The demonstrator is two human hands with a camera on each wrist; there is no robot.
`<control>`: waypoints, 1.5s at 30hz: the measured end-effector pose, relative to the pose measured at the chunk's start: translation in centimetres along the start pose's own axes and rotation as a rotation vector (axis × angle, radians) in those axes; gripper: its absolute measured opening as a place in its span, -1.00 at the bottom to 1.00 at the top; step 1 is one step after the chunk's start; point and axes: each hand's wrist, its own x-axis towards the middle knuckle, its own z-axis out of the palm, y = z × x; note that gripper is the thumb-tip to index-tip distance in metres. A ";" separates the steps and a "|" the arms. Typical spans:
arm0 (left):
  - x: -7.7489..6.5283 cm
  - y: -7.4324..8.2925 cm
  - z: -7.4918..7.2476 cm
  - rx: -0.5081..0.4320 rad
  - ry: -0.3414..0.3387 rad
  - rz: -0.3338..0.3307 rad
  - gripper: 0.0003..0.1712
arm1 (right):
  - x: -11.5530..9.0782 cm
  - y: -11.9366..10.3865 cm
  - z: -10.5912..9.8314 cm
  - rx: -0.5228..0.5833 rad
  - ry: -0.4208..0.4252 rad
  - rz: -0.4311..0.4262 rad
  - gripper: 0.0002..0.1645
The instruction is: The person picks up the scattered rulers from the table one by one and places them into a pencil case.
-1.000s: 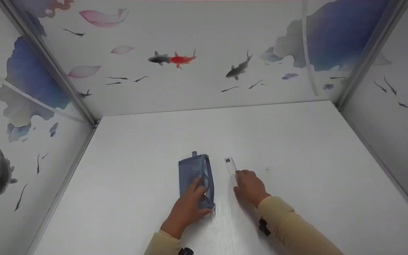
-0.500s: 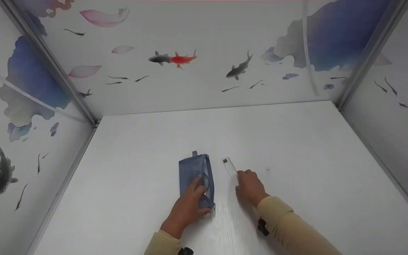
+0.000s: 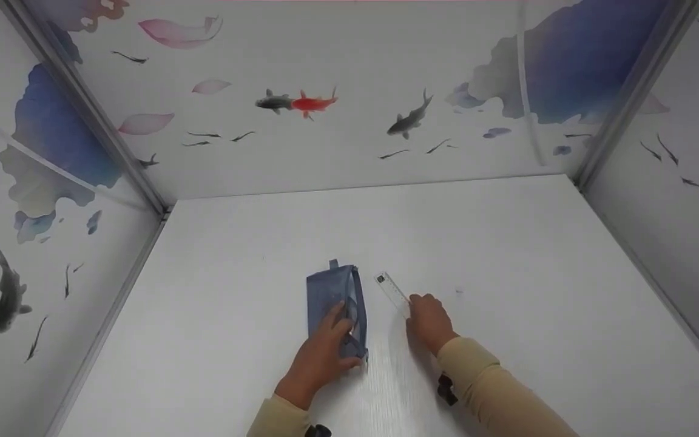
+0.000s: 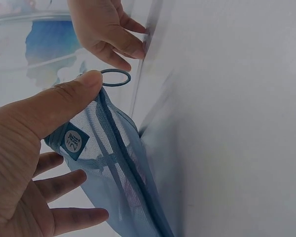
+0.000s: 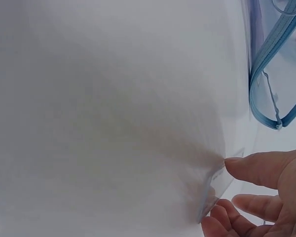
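Observation:
A blue mesh zipper pouch (image 3: pixel 328 288) stands on the white table, its zipper side gaping towards the right. My left hand (image 3: pixel 319 361) holds it at the near end; the left wrist view shows the thumb by the zipper's ring pull (image 4: pixel 117 84) and the fingers spread along the mesh side. To the right of the pouch, my right hand (image 3: pixel 431 321) pinches a clear ruler (image 3: pixel 391 290) between thumb and fingers. The ruler's far end, with a small dark square, points towards the pouch but stays apart from it. What lies inside the pouch is mostly hidden.
A tiny pale thing (image 3: pixel 459 291), too small to identify, lies right of the right hand. Printed panels with fish and petals wall the white table (image 3: pixel 234 243) at the back and both sides.
The ruler's far end has swung left towards the pouch as my right hand turned it. My left hand and the pouch look unmoved.

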 end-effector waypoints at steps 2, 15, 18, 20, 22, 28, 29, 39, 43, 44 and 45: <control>0.0 0.0 0.0 -0.001 0.001 0.003 -0.32 | 0.0 0.0 0.0 0.009 -0.002 0.007 -0.70; 0.1 -0.2 0.3 0.011 -0.008 0.004 -0.34 | 0.4 0.7 -0.2 0.100 -0.044 0.052 -0.57; 0.2 -0.3 0.4 0.014 -0.009 0.000 -0.34 | 0.4 0.7 -0.4 0.141 -0.057 0.077 -0.47; 0.2 -0.3 0.5 0.012 -0.014 -0.003 -0.33 | 0.4 0.8 -0.3 0.160 -0.066 0.087 -0.44; 0.2 -0.3 0.5 0.011 -0.017 -0.006 -0.32 | 0.4 0.9 -0.3 0.168 -0.072 0.092 -0.45; 0.3 -0.3 0.5 0.008 -0.019 -0.004 -0.29 | 0.6 1.0 -0.3 0.207 -0.077 0.107 -0.46; 0.3 -0.3 0.5 0.009 -0.017 -0.002 -0.28 | 0.6 1.0 -0.3 0.218 -0.079 0.115 -0.45; 0.3 -0.2 0.5 0.017 -0.021 0.002 -0.32 | 0.7 1.1 -0.3 0.272 -0.110 0.135 -0.46; 0.3 -0.2 0.4 0.007 -0.018 0.007 -0.34 | 1.0 1.4 -0.1 0.304 -0.134 0.156 -0.48; 0.3 -0.2 0.4 0.003 -0.017 0.010 -0.35 | 1.0 1.4 -0.1 0.317 -0.141 0.160 -0.49; 0.3 -0.2 0.4 0.003 -0.016 0.012 -0.35 | 0.9 1.4 -0.2 0.324 -0.144 0.159 -0.50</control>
